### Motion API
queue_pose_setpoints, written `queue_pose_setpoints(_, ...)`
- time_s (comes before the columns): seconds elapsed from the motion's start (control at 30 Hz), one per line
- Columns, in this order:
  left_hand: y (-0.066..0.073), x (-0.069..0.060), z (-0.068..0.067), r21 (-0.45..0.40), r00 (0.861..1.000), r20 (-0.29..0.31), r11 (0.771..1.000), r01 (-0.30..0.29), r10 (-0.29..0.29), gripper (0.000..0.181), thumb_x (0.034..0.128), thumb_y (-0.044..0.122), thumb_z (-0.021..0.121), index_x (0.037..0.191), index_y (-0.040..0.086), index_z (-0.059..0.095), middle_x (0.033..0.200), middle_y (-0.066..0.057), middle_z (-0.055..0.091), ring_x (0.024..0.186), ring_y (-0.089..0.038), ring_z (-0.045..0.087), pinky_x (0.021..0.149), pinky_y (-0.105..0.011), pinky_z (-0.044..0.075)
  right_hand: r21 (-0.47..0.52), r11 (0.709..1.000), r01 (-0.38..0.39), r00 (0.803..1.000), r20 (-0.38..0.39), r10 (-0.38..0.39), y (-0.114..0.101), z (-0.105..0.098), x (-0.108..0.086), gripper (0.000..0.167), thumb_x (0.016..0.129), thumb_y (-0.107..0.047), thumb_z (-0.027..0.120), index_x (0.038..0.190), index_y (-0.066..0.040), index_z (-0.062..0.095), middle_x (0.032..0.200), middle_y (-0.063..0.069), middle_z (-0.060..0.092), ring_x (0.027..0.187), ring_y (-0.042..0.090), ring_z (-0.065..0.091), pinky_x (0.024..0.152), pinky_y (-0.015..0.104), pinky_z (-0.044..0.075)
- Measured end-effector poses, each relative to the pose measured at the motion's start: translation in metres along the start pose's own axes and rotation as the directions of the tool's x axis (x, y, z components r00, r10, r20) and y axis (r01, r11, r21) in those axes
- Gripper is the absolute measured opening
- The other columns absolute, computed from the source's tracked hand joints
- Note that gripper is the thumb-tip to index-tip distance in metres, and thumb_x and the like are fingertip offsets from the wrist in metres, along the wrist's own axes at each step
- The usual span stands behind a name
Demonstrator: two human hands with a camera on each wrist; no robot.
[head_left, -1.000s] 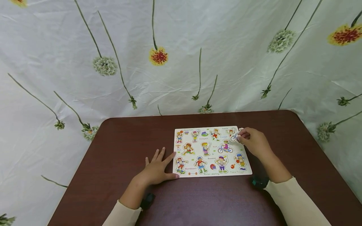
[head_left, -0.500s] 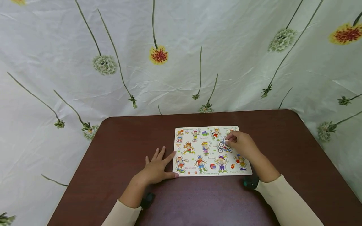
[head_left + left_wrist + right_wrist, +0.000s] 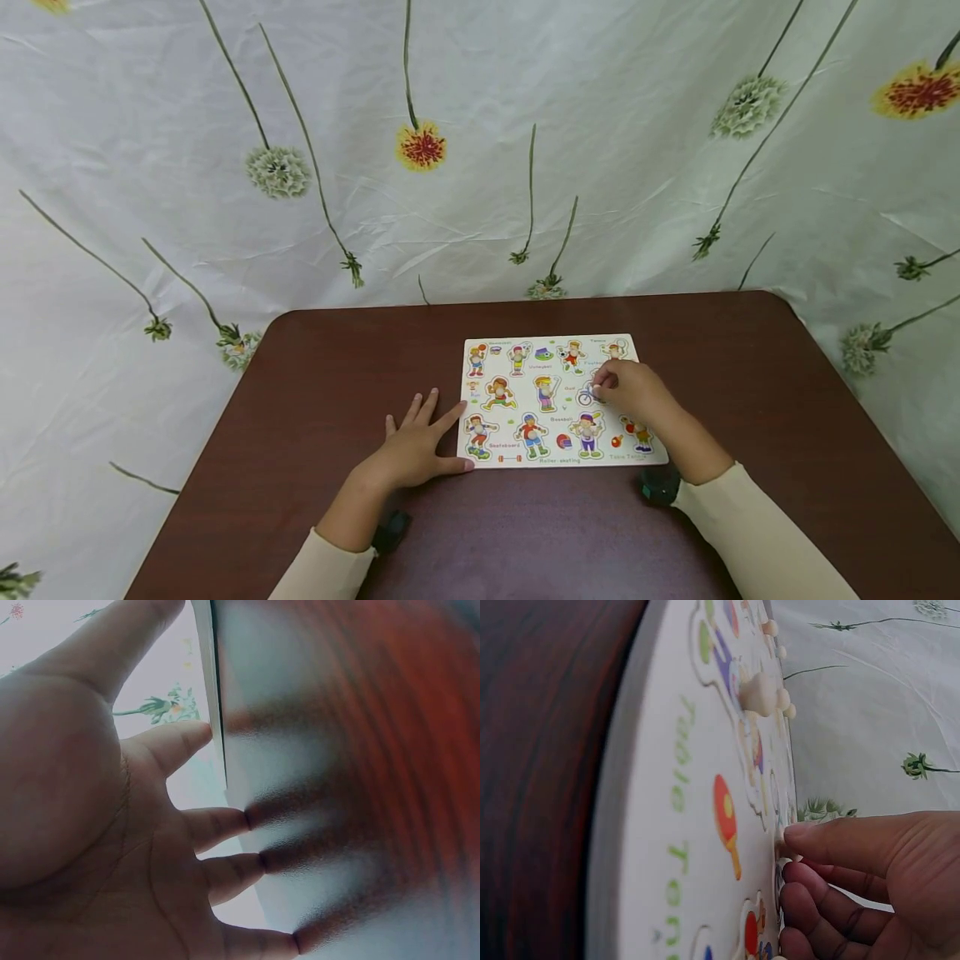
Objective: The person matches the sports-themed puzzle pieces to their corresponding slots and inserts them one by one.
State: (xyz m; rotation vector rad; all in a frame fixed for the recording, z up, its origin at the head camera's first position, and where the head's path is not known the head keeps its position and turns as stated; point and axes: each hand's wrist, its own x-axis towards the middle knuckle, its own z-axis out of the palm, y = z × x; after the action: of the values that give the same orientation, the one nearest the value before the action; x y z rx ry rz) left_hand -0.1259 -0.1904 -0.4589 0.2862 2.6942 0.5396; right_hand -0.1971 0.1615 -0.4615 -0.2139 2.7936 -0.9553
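Observation:
A white wooden peg puzzle board (image 3: 510,450) with sports figures lies flat on the table. My right hand (image 3: 641,392) is over the board's right part, its thumb and fingertips pinching the knob of a bicycle-rider puzzle piece (image 3: 584,398). That piece is at the matching bicycle picture; the fingers cover most of it, so I cannot tell whether it sits flush. In the right wrist view, the thumb (image 3: 832,840) and fingers meet close to the board face. My left hand (image 3: 411,454) rests with fingers spread, thumb and index finger touching the board's left edge, the other fingertips on the table.
The dark reddish-brown table (image 3: 360,358) extends around the board. Behind it hangs a pale floral cloth (image 3: 480,225). Round wooden knobs (image 3: 759,694) stand up from the other puzzle pieces. A dark wrist device (image 3: 660,485) is under the right wrist.
My right hand has carried the bicycle-rider puzzle piece from the board's upper right edge leftward and down to the matching bicycle picture. The left hand has stayed in place.

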Motion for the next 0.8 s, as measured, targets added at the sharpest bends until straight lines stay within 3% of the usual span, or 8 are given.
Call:
queue_pose_setpoints(0.4,0.0,-0.002,-0.001,-0.014,1.0,0.008,1.0,-0.004,0.004,0.092,0.0847,0.058,0.075,0.16,0.032,0.03,0.171,-0.019,0.006,0.158,-0.043,0.0,0.113,-0.081,0.001,-0.005,1.0,-0.009,1.0,0.004,0.009,0.002,0.003,0.002,0.007,0.094,-0.017,0.07,0.091,-0.01,0.069,0.081,0.002,0.063,0.074,0.016,0.055,0.067,0.028,0.042)
queue_pose_setpoints(0.67,-0.005,0.001,-0.001,-0.046,1.0,-0.013,0.999,0.01,-0.011,0.091,0.0823,0.056,0.078,0.159,0.032,0.035,0.17,-0.02,0.011,0.158,-0.044,0.004,0.113,-0.081,0.003,0.037,0.997,0.069,0.997,-0.037,-0.067,-0.001,0.006,-0.003,0.013,0.096,-0.018,0.068,0.1,-0.007,0.071,0.093,0.007,0.065,0.087,0.019,0.059,0.077,0.032,0.047)
queue_pose_setpoints(0.8,-0.004,0.002,-0.001,-0.062,0.998,-0.06,0.998,-0.008,0.004,0.082,0.0857,0.054,0.076,0.156,0.028,0.042,0.167,-0.023,0.02,0.156,-0.046,0.009,0.113,-0.081,0.005,0.074,0.993,0.087,0.993,-0.08,-0.081,-0.002,0.005,-0.009,0.013,0.097,-0.017,0.065,0.103,-0.007,0.071,0.096,0.007,0.065,0.086,0.019,0.059,0.075,0.031,0.047)
